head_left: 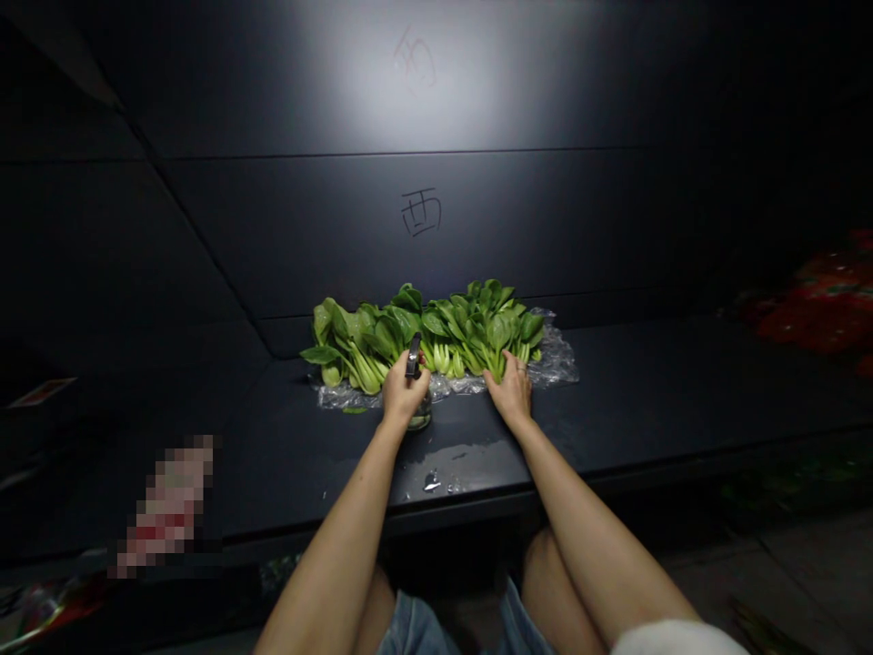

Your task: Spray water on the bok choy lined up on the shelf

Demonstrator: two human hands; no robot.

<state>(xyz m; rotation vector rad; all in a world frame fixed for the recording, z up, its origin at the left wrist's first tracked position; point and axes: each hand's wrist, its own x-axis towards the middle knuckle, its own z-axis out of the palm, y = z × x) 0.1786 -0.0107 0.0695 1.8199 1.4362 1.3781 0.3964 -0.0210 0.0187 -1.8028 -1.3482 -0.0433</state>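
Backing everything: a dark metal back panel (477,227) rises beyond the counter, with a handwritten character (421,213) marked on it.
Stretching below it: a dark counter (647,391) runs left to right, its near edge just above the person's bare knees.
Sitting far right: a red bag (818,309) lies heaped beyond the counter's end – too dim to tell more.
Greens: a long row of bok choy (436,337) lies near the back of the counter, leaves far, pale stems near.
Under the greens: crumpled clear plastic wrap (556,364) spreads beneath the row.
Left hand (402,391): closed around a small spray bottle (413,357), just in front of the stems.
Right hand (508,391): open, fingers spread and resting on the stems, a ring (522,368) on one finger.
Wet patch: spilled water (436,473) shines on the counter near the bottle.
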